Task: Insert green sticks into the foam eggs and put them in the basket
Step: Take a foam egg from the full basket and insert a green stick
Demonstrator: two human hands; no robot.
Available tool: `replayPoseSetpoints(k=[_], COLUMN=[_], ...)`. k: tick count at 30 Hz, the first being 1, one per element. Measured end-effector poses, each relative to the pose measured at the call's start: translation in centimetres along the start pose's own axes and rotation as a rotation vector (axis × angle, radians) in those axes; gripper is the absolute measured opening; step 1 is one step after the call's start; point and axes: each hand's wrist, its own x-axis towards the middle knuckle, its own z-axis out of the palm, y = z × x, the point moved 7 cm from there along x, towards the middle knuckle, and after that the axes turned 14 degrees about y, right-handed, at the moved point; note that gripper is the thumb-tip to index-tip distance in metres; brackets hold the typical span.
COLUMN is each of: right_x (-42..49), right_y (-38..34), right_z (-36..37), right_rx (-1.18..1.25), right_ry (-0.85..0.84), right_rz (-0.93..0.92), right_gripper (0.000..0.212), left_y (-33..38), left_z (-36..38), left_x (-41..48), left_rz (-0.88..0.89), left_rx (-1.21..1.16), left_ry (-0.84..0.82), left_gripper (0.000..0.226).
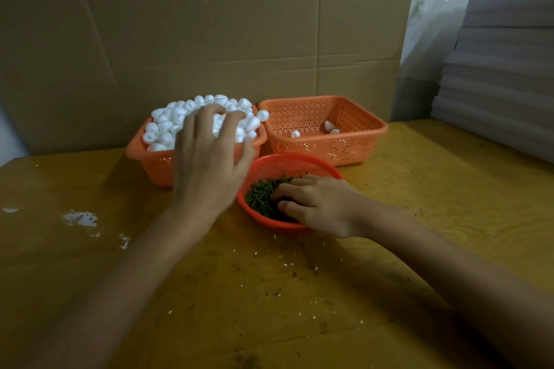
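1. We see both hands at work at the pick-up step: one foam egg and one green stick have to be gathered before any joining can begin.
2. The left hand (207, 159) hangs over the heap of foam eggs (168, 129), fingers spread and bent. The eggs lie directly under and beyond the fingertips, piled high in the left basket (156, 165). We cannot tell whether an egg is already caught beneath them.
3. The right hand (317, 207) dips into the round bowl (287, 159), fingers curled down with the thumb drawn in beside them. The green sticks (263, 198) lie under and just ahead of the fingertips. We cannot tell whether a stick is pinched.
4. Beyond the right fingertips stands the right basket (344, 150), which holds three finished-looking eggs (329, 125) and is otherwise nearly bare. We judge the job to be at an early stage.
5. The next move, as we read it, calls for a single egg and a single stick lifted clear. They must be brought together over the table (299, 293) and the stick pushed straight in. Soft foam may dent under a hard grip.
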Motion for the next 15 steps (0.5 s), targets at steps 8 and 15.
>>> replayPoseSetpoints(k=[8, 15], right_x=[0.0, -0.1], right_y=[0.0, 0.0], right_z=[0.1, 0.1], right_rx=[-0.003, -0.01], right_ry=[-0.021, -0.041], right_rz=[0.011, 0.007], right_gripper=[0.042, 0.044], left_y=[-6.8, -7.1], left_z=[6.7, 8.8], left_x=[2.9, 3.2], left_rz=[-0.1, -0.162], left_rx=[0.075, 0.074], left_ry=[-0.613, -0.864], left_gripper=[0.037, 0.044])
